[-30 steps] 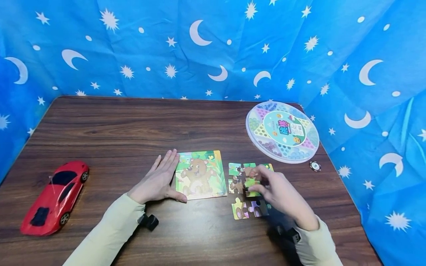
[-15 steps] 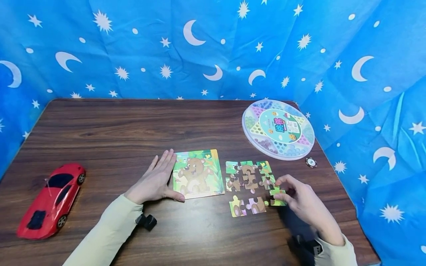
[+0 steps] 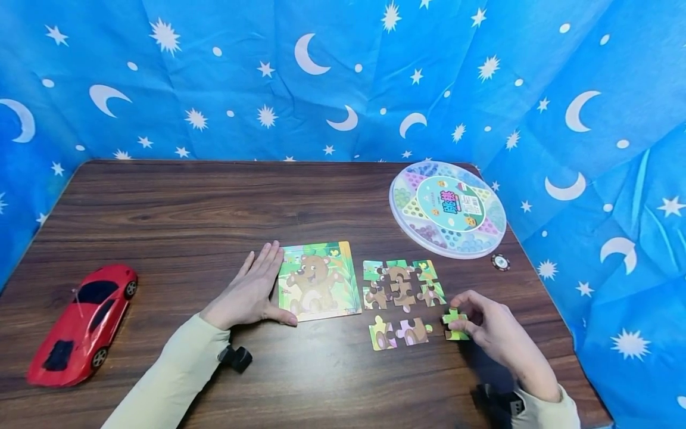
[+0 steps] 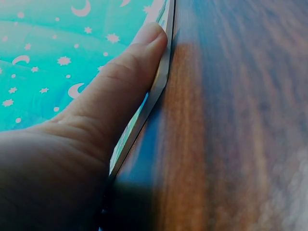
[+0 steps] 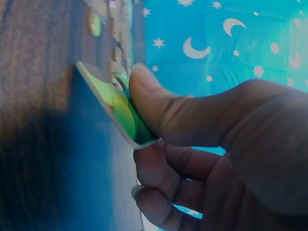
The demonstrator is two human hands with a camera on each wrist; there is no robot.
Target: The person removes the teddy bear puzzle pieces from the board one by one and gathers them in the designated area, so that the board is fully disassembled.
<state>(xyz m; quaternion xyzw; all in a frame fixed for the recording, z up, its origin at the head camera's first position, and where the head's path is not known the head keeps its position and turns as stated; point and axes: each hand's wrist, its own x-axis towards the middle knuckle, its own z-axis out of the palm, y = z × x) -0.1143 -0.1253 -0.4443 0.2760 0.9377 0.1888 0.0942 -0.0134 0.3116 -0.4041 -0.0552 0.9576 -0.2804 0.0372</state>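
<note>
The right hand [image 3: 495, 333] is pinching a green puzzle piece [image 3: 455, 325] in its grip, just right of two loose pieces [image 3: 399, 332]. Beyond, the left hand [image 3: 249, 292] is lying flat, touching the bear picture card [image 3: 318, 280]. Tilted, the piece risks slipping or nudging the joined pieces [image 3: 403, 283].

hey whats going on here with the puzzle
A person is putting together a bear jigsaw on a wooden table. The right hand pinches a green puzzle piece just right of two loose joined pieces, below the joined block of pieces. The left hand lies flat against the edge of the bear picture card. A red toy car and a round game box sit off to the sides.
</note>
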